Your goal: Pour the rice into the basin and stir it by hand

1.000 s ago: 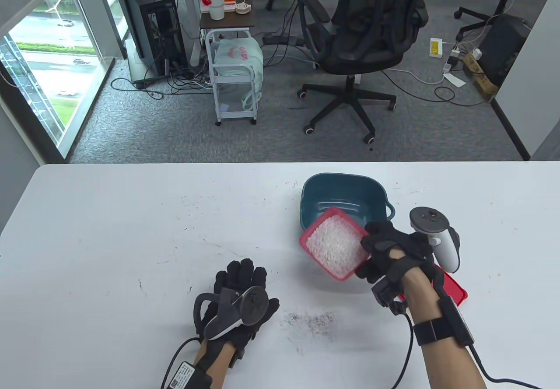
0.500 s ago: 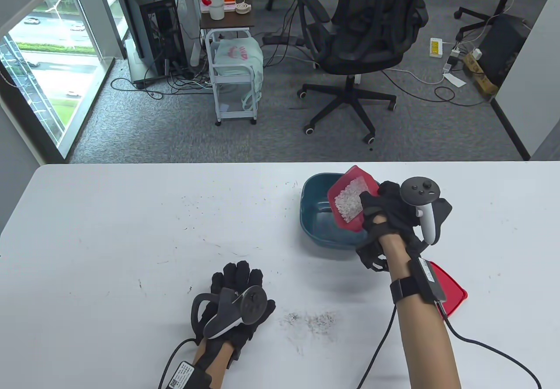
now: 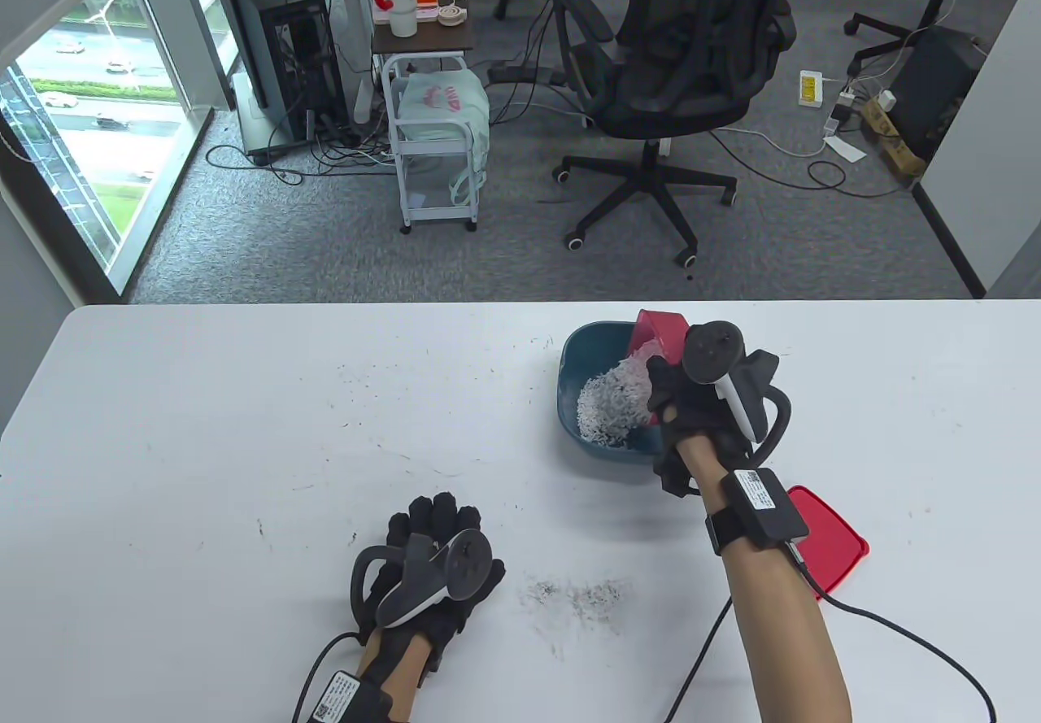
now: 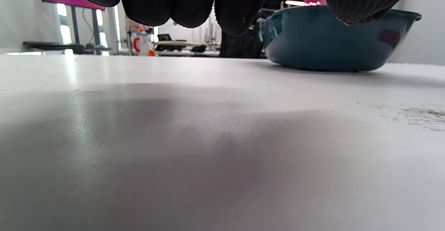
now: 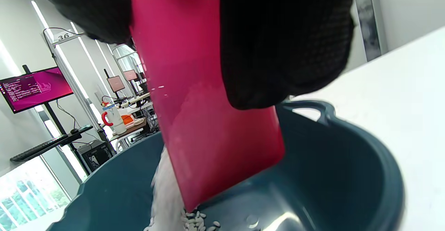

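A teal basin (image 3: 573,357) stands on the white table right of centre. My right hand (image 3: 691,402) grips a red rice box (image 3: 663,328) tipped steeply over the basin. White rice (image 3: 610,406) streams out and piles on the basin floor. In the right wrist view the red box (image 5: 205,102) hangs between my gloved fingers (image 5: 281,43), with rice (image 5: 167,196) falling into the basin (image 5: 347,175). My left hand (image 3: 435,536) rests flat on the table at front centre, holding nothing. The left wrist view shows its fingertips (image 4: 174,1) above the table and the basin (image 4: 330,40) beyond.
A red lid (image 3: 829,540) lies on the table near my right forearm. Dark specks (image 3: 581,597) are scattered on the table in front of my left hand. The table's far edge (image 3: 520,304) runs behind the basin; an office chair and cart stand beyond.
My right hand has lifted the red box from beside the basin to over it and tipped it; rice now pours into the basin. The left hand has barely moved.
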`<action>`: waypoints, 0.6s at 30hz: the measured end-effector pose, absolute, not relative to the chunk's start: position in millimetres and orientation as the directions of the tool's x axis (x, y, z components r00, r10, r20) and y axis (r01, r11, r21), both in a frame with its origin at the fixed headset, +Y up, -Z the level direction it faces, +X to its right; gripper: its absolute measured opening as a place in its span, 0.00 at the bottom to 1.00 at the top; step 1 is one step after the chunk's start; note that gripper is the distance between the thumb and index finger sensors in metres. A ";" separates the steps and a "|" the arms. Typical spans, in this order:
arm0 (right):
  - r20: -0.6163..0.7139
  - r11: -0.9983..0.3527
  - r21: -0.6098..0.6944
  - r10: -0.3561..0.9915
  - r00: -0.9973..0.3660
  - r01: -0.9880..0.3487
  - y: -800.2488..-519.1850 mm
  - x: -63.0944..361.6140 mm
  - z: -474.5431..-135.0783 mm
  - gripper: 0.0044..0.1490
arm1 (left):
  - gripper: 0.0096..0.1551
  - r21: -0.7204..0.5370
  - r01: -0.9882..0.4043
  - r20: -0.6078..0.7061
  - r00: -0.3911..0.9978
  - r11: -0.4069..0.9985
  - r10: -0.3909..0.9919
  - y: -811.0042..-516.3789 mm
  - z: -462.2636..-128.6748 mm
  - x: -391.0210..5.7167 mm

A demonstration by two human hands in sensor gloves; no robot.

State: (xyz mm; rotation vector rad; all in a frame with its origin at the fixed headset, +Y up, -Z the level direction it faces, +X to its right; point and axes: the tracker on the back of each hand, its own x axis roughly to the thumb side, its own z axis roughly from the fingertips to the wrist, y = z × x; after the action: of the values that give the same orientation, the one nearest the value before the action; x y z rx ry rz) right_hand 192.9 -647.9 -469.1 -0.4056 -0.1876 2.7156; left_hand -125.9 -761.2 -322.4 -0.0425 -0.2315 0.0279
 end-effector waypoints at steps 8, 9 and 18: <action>-0.251 -0.954 -0.287 0.165 -0.954 -0.089 -627.1 189.9 -465.7 0.45 | 0.51 -0.050 -0.013 0.226 0.974 0.999 0.024 -759.7 -322.2 -126.3; -0.250 -0.952 -0.301 0.129 -0.960 -0.050 -625.0 189.7 -464.6 0.45 | 0.51 -0.050 -0.011 0.226 0.974 0.999 0.023 -759.8 -322.3 -126.3; -0.166 -0.932 -0.352 -0.034 -0.986 0.092 -614.2 181.5 -450.9 0.47 | 0.51 -0.057 -0.001 0.228 0.973 0.998 0.014 -759.6 -322.0 -125.2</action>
State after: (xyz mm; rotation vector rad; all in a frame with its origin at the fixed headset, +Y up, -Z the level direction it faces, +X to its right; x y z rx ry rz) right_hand 181.5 -614.2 -450.9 -0.2528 -0.5844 3.1421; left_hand -125.2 -759.6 -322.0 -0.0565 -0.2309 0.0079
